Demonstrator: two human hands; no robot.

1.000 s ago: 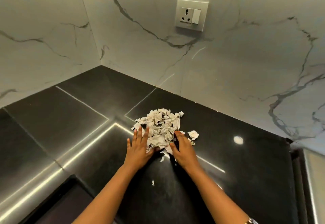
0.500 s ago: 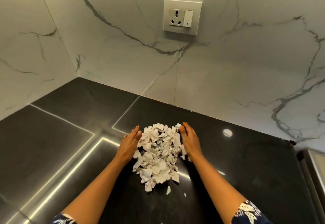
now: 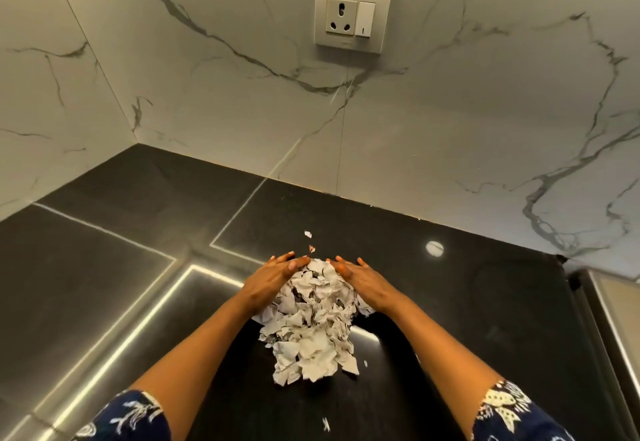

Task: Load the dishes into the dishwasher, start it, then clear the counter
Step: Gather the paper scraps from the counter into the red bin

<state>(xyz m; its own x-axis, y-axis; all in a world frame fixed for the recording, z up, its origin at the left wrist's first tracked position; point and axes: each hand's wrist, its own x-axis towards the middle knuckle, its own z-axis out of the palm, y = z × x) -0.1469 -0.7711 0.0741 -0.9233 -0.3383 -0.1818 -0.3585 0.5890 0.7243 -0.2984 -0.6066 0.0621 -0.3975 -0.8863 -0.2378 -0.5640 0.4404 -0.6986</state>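
Note:
A heap of torn white paper scraps [image 3: 311, 330] lies on the black counter [image 3: 138, 267] in front of me. My left hand [image 3: 273, 276] rests flat against the heap's far left side, fingers straight. My right hand [image 3: 360, 278] lies flat against the far right side, fingertips nearly meeting the left hand's over the top of the heap. Two small scraps [image 3: 309, 240] lie loose beyond my fingertips, and a few more bits [image 3: 326, 424] sit near the front of the counter.
Marble-patterned walls meet in a corner at the back left. A wall socket with a switch [image 3: 353, 16] sits above the heap. The counter's right end [image 3: 568, 278] meets a lighter surface at the far right.
Both hands have closed in behind the far end of the heap and dragged it toward me. The heap is now narrower and longer, and two scraps are left behind.

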